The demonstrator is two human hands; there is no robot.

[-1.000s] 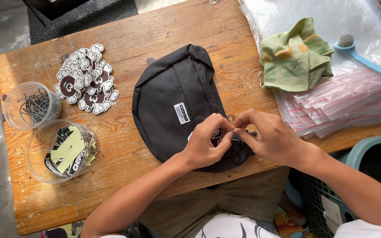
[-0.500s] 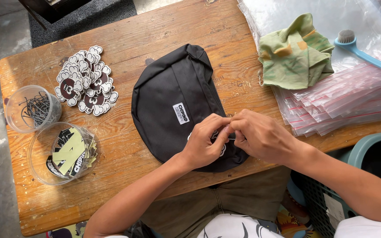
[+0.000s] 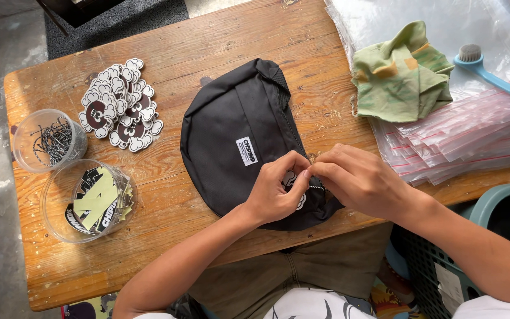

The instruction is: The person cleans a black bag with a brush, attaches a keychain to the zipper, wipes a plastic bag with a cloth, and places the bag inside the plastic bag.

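Black pouch (image 3: 237,142) unmoved; left hand (image 3: 275,192) and right hand (image 3: 358,180) still pinch-closed together on its small tag (image 3: 293,180).

Bright daylight, even, soft. Table (image 3: 219,35) warm and well lit. Bag (image 3: 237,136) reads flat black, little fabric detail; thin soft shadow along its left edge. Glare on plastic sleeves (image 3: 473,130) right of bag, whitest toward upper right. Sharp focus around bag; slight softness toward frame corners. No motion blur on hands at bag's lower edge.
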